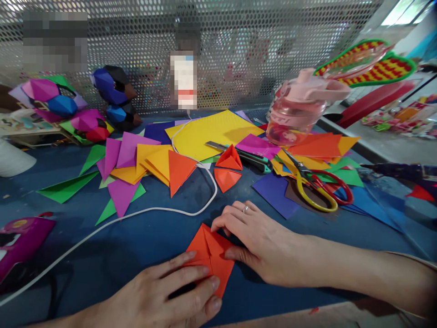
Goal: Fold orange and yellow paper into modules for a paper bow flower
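A folded orange paper [218, 269] lies on the blue table in front of me, with creased flaps meeting along its middle. My left hand [177, 287] rests over its lower left part, fingers stretched and slightly apart, pressing on the sheet. At the right side, my right hand [259, 241] has curled fingers by the upper edge and its thumb on the right corner, gripping the paper there. Just beyond stand a small folded orange piece [229, 159] with an open pocket and a flatter orange piece [227, 178].
A white cable [153, 210] crosses the table from a phone [186, 82]. Behind lie several coloured papers [205, 136], a box cutter [246, 157] with its blade out, and scissors [307, 182]. A pink bottle [297, 109] stands back right; a glue gun [399, 171] is at right.
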Motion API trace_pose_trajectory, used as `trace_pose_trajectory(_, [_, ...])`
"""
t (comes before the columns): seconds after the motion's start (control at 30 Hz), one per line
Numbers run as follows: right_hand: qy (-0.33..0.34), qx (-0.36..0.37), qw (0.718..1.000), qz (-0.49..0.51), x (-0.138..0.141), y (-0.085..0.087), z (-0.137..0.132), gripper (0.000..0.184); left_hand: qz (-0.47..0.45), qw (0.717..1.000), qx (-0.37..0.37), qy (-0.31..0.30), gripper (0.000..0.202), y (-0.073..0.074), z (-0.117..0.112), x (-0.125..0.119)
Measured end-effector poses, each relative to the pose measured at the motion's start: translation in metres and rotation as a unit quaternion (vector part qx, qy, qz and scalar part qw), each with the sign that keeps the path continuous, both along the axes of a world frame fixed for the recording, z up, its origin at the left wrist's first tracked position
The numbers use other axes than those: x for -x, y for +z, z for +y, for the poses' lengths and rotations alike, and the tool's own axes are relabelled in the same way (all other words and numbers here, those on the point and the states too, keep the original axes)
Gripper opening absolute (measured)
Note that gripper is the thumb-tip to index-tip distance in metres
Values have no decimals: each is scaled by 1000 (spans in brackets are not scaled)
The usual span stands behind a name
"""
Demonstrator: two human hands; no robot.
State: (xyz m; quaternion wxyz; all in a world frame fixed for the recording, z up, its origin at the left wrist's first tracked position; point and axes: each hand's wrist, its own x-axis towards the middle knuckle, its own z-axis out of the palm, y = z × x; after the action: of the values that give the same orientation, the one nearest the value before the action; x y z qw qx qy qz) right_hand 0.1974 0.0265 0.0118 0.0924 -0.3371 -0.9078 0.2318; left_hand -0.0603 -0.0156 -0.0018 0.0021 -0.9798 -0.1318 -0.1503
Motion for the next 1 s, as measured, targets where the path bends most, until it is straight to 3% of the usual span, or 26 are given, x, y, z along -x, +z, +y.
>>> trace_pose_trajectory(0.1, [4, -19, 1000, 8, -1, -2, 0, 23, -24, 1000, -13, -13, 34, -2, 3, 1])
trace_pose_trajectory(0.23, [18, -91, 995, 39, -2, -11, 1, 16, -27, 998, 53, -12, 39, 4, 2, 3])
trace_pose_trajectory(0.37, [43, -201, 978, 41, -2, -20, 5, 20, -53, 991, 93, 77, 38, 13, -4, 7])
trace_pose_trajectory(0.47, [70, -271, 959, 41, -3, -17, 6, 29, -99, 972, 113, 181, 51, 10, -6, 10])
trace_pose_trajectory(0.5, [75, -296, 951, 45, -3, -15, 6, 31, -121, 967, 123, 187, 54, 8, -4, 10])
trace_pose_trajectory(0.57, [78, -343, 934, 58, -2, -10, 6, 31, -148, 954, 181, 189, 57, 7, 2, 10])
trace_pose_trajectory(0.63, [86, -370, 922, 75, 1, -6, 6, 28, -181, 917, 280, 218, 56, 8, 10, 6])
trace_pose_trajectory(0.7, [100, -373, 918, 88, 6, -3, 8, 25, -191, 879, 366, 241, 58, 11, 19, 0])
trace_pose_trajectory(0.8, [115, -368, 917, 99, 14, 1, 15, 26, -171, 868, 395, 247, 63, 18, 28, -10])
trace_pose_trajectory(0.87, [106, -355, 923, 109, 19, 4, 22, 26, -166, 864, 400, 256, 50, 22, 33, -16])
trace_pose_trajectory(0.97, [51, -307, 940, 138, 26, 11, 29, 20, -171, 847, 422, 274, 12, 24, 43, -21])
trace_pose_trajectory(1.0, [26, -285, 946, 151, 29, 14, 31, 18, -174, 837, 437, 280, 13, 24, 47, -22])
